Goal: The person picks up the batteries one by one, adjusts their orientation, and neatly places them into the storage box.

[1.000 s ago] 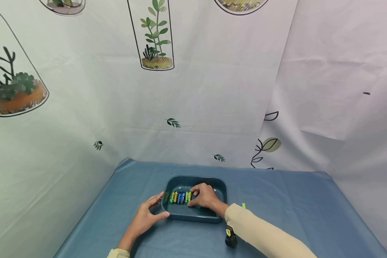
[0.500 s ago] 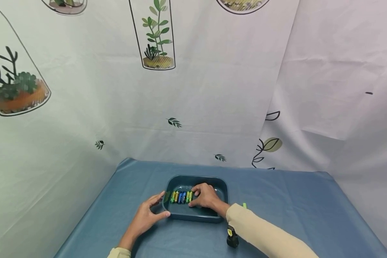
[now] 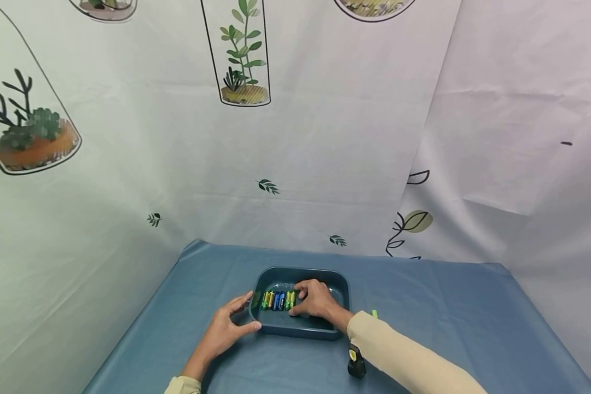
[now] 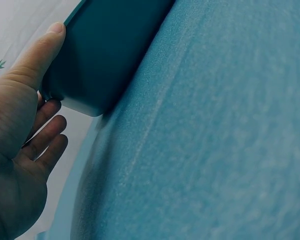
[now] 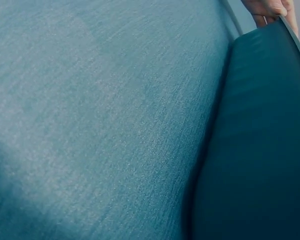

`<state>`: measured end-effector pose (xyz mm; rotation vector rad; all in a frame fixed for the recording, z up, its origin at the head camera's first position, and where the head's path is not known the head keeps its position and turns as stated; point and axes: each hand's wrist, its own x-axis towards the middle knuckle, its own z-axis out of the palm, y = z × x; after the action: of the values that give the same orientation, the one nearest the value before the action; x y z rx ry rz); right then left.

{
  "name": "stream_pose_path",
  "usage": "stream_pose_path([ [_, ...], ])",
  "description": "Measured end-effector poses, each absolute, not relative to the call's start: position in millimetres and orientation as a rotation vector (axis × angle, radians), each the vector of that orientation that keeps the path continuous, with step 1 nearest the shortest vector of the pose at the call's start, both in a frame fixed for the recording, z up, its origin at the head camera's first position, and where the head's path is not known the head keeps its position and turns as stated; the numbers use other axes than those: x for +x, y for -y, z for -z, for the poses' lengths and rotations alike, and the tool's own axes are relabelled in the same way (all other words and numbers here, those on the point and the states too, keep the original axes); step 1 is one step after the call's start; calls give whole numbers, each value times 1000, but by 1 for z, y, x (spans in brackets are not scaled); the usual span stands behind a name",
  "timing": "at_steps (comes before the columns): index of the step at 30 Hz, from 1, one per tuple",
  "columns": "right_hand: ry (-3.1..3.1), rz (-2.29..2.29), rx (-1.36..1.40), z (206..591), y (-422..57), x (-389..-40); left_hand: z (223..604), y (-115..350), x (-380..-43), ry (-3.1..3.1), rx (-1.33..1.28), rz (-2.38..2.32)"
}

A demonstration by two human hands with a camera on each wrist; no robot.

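A dark teal rectangular tray [image 3: 297, 332] stands on the blue-covered table. Inside, toward its left, several small batteries [image 3: 279, 300] in green, yellow and blue lie side by side in a row. My right hand [image 3: 319, 301] reaches into the tray, its thumb and fingertips pinching the ends of the battery at the row's right. My left hand [image 3: 221, 332] holds the tray's left end, thumb at the front corner and fingers along the side. In the left wrist view, that thumb [image 4: 55, 30] presses the rim. The right wrist view shows the tray's outer wall [image 5: 260, 125] and hides the right hand.
Blue cloth [image 3: 448, 317] covers the table around the tray. Behind it hangs a pale curtain [image 3: 325, 137] printed with plants. A small black device [image 3: 356, 364] with a yellow mark sits below the right cuff, and a bright green piece [image 3: 374, 314] shows beyond the sleeve.
The whole scene shifts slightly to the right as the head camera turns. Both hands, the tray and the batteries keep their places relative to each other.
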<state>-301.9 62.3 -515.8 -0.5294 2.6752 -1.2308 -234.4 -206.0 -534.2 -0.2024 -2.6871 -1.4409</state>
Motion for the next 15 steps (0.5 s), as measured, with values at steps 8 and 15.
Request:
stream_pose_path([
  [8, -2638, 1316, -530, 512, -64, -301, 532, 207, -234, 2693, -189, 1459],
  [15, -2700, 1358, -595, 505, -71, -297, 532, 206, -235, 2707, -199, 1433],
])
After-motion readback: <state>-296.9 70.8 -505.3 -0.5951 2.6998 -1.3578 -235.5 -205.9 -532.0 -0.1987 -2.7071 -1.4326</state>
